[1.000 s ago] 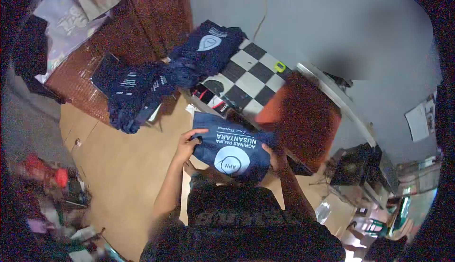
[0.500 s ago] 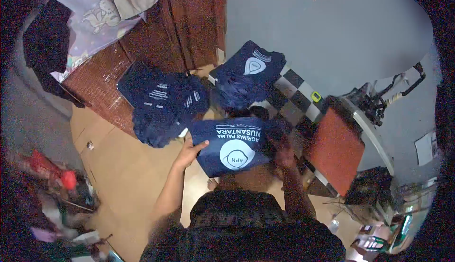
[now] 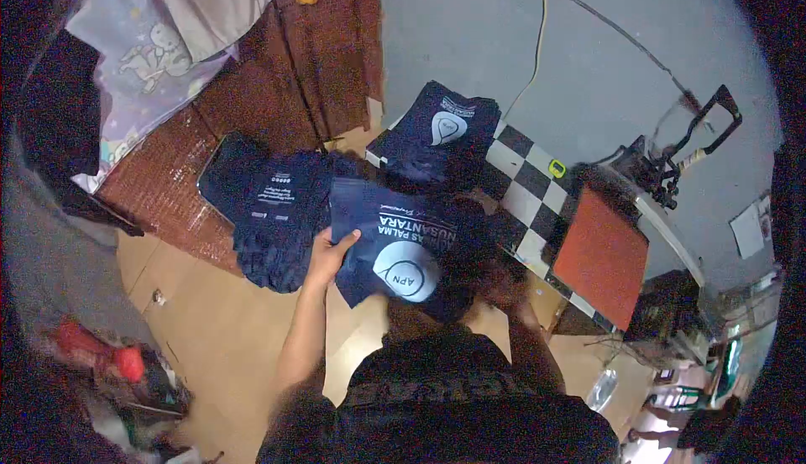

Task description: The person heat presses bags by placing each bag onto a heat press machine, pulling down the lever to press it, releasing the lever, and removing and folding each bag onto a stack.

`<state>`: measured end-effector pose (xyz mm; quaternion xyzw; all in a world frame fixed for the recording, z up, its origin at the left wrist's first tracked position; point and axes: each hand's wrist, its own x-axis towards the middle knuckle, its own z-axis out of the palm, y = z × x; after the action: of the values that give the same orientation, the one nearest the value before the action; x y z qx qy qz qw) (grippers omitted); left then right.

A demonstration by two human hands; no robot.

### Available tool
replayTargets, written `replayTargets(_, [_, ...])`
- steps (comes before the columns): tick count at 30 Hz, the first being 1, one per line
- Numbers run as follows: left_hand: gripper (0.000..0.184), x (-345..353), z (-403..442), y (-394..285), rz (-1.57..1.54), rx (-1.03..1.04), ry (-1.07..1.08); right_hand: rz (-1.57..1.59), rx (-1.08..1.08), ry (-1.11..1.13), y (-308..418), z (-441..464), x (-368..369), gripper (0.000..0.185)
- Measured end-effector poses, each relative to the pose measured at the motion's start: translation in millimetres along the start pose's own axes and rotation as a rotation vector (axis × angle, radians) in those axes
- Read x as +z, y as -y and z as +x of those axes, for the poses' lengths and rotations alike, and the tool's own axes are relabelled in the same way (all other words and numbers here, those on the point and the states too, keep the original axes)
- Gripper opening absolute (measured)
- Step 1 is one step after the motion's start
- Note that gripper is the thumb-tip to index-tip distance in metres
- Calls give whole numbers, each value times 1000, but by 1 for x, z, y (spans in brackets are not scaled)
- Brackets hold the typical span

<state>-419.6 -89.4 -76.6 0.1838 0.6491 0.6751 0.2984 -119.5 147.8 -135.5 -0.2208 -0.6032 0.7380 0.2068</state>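
Note:
A folded navy shirt point(image 3: 361, 212) with white lettering and a round APN print is held up in front of my body. My left hand point(image 3: 330, 256) grips its left edge, thumb on top of the cloth. At its lower right side is my right hand point(image 3: 505, 286), dark and blurred, so its fingers cannot be made out. Beyond the left hand lies a pile of navy shirts point(image 3: 281, 233) with small white print. Another navy stack point(image 3: 445, 120), showing an APN print on top, sits farther off.
A black-and-white checkered surface point(image 3: 527, 180) holds a small yellow-green device point(image 3: 557, 167). On its near right part is an orange-red board point(image 3: 603, 250). Brown woven panels point(image 3: 185, 157) stand at left, with hanging cloth above. A red object point(image 3: 126, 363) lies at lower left.
The held shirt has tilted and its right part is turned in, covering some lettering. My right hand has moved slightly down. The camera view has shifted a little.

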Motion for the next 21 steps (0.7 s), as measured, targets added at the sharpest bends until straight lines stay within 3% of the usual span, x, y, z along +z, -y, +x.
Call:
replayTargets(9, [20,48,84,-26,-31,48,58,-157,77,58,7,30,-10,54])
replayTargets(12, [19,73,109,-45,290,188,82,-153,105,82,-12,56,-18,54])
replayTargets(17, [30,87,185,-49,264,165,203,-30,6,11,-12,105,-75,54])
replayTargets(20, [49,105,209,-66,-182,96,341,56,-107,-31,-3,136,-106,54])
replayTargets(21, [49,107,215,-65,-177,95,339,71,-144,-41,3,147,-113,54])
